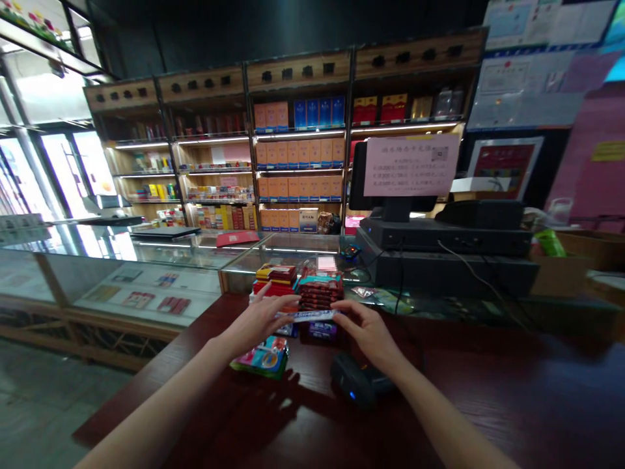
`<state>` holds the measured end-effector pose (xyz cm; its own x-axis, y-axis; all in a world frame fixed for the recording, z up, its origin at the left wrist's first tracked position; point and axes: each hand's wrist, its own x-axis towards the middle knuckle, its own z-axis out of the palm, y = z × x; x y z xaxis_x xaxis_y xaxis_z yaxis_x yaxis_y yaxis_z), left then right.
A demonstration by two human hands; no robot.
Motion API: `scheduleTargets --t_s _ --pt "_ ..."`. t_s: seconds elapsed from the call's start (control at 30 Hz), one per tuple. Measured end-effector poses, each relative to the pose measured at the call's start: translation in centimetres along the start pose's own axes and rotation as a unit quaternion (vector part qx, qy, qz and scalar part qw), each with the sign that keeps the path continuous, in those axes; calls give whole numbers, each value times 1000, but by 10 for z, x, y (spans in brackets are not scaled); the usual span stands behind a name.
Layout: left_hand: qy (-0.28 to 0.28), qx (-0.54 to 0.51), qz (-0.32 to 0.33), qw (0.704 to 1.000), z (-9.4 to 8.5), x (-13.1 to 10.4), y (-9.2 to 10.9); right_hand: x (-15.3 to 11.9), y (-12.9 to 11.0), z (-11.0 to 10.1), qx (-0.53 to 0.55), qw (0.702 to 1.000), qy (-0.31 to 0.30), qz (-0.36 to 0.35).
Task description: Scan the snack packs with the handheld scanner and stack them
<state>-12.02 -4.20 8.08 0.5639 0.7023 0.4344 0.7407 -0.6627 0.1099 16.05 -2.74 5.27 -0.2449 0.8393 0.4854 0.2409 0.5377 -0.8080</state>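
Note:
Between my two hands is a slim white packet with blue print (pixel 312 316), held level above the wooden counter. My left hand (pixel 263 317) pinches its left end, and the index finger points up. The fingertips of my right hand (pixel 365 327) close on the other end. Just behind the packet stand a pile of dark red packets (pixel 319 298) and a pile of red and yellow packets (pixel 275 279). Partly below it lies a purple packet (pixel 322 331). A teal and pink packet (pixel 263 358) rests beneath my left wrist. Near my right forearm sits a black handheld scanner (pixel 352 381) with a blue light.
A black checkout screen (pixel 359 176) with a pink sheet stands on a dark base (pixel 449 241) at the right, cables hanging down. Glass display counters (pixel 146 286) run to the left. Lit shelves (pixel 300 133) with boxes line the back wall. The dark red-brown counter (pixel 234 423) lies in front.

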Motion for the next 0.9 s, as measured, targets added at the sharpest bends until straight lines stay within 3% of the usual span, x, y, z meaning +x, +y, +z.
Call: scheduleTargets --t_s 0.3,0.43,0.7,0.9 --pt "2 -36 -35 999 -18 -31 -38 30 -11 46 -31 999 -32 -29" --pt "-15 -52 -79 995 -20 -39 -59 40 -12 58 -99 990 -91 -46" --pt "-29 -51 -110 992 -8 -50 -95 52 -20 85 -386 891 -232 -62" --pt "-49 -70 -128 988 7 -52 -104 61 -10 106 -402 879 -258 -1"
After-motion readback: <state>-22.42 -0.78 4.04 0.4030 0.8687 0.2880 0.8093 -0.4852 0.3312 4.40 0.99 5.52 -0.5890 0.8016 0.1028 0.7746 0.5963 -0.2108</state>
